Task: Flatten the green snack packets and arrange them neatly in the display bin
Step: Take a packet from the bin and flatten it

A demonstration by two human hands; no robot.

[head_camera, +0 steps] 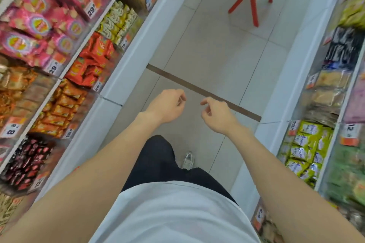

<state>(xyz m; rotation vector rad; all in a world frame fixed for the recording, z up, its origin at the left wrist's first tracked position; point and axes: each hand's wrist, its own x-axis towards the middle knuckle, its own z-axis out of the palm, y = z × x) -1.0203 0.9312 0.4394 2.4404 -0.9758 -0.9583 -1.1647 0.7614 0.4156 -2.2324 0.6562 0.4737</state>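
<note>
- Green snack packets (307,151) sit in the display bin (284,150) on the right-hand shelf (280,92), low beside the person's right forearm.
- They are glossy yellow-green, each with a white patch of dark script and a touch of blue at one corner.
- They are stacked overlapping in about 2 rows that run along the shelf, printed faces tilted up toward the camera; blur hides each packet's own long axis.
- Left hand (167,105) is held out over the aisle floor (207,51), fingers loosely curled, holding nothing.
- Right hand (217,116) is held just beside it, apart, also loosely curled with nothing in it, well clear of the packets.
</note>
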